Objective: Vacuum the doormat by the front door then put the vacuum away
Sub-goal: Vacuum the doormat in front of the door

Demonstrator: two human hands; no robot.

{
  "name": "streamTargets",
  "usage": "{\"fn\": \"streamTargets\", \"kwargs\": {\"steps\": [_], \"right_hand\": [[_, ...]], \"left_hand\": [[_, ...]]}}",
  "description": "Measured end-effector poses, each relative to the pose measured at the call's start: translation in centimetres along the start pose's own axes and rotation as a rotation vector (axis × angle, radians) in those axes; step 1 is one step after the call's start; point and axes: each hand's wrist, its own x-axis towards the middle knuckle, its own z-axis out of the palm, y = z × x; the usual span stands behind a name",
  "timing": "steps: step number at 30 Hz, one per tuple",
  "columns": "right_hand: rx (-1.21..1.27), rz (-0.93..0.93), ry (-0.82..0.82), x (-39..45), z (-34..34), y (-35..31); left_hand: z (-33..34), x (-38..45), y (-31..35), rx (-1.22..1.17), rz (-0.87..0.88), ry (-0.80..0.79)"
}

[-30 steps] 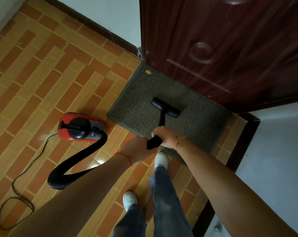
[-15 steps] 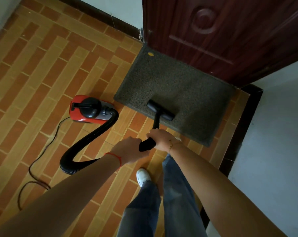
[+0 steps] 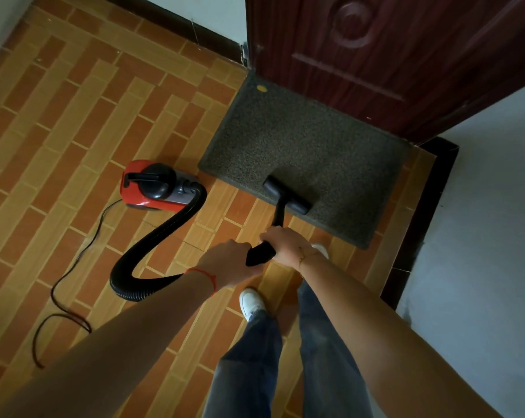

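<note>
Since half a second ago the black T-shaped floor nozzle (image 3: 287, 195) has slid back toward the near edge of the dark speckled rectangular doormat (image 3: 303, 146), and a second ago it stood nearer the mat's middle; the red and black canister vacuum (image 3: 152, 186) now shows closer to the centre of the frame than before. That nozzle lies across the mat's near edge, just right of the frame's centre, its bar skewed to the edge and its rear end about at the border with the floor. A black rigid wand (image 3: 278, 213) rises from it toward the person. The right hand (image 3: 288, 243) has its grip wrapped round the thicker black handle end of the wand, fingers curled over the top. The left hand (image 3: 229, 262), with a red string at the wrist, touches the same black handle from the left; its fingers are hidden behind the back of the hand, so how tightly it holds cannot be told. The canister sits on the orange and tan brick-pattern tiled floor (image 3: 74, 116), left of centre and just beside the mat's near left corner, with a round black dome, a black carry handle and a grey front. A black ribbed hose (image 3: 152, 248) leaves its front, curves down and loops back under the left forearm. A thin black power cord (image 3: 71, 267) trails toward the lower left. The mat lies against the dark red wooden door (image 3: 391, 55) at the upper right.
</note>
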Motion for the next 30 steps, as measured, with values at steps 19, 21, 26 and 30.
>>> {"fn": "streamTargets", "kwargs": {"steps": [19,21,26,30], "right_hand": [[-0.187,-0.039,-0.006,2.7,-12.5,20.6],[-0.211,-0.039,-0.009,3.3,-14.4,22.8],[-0.228,-0.047,-0.025,4.6,-17.9,26.9],[-0.255,-0.046,-0.034,5.5,-20.8,29.9]], "left_hand": [[-7.1,15.1,16.9,-0.188,-0.034,0.062],[-8.5,16.9,18.6,-0.267,-0.04,0.04],[-10.9,20.3,21.6,-0.339,-0.038,0.058],[-13.1,22.7,23.8,-0.337,-0.043,0.06]]}}
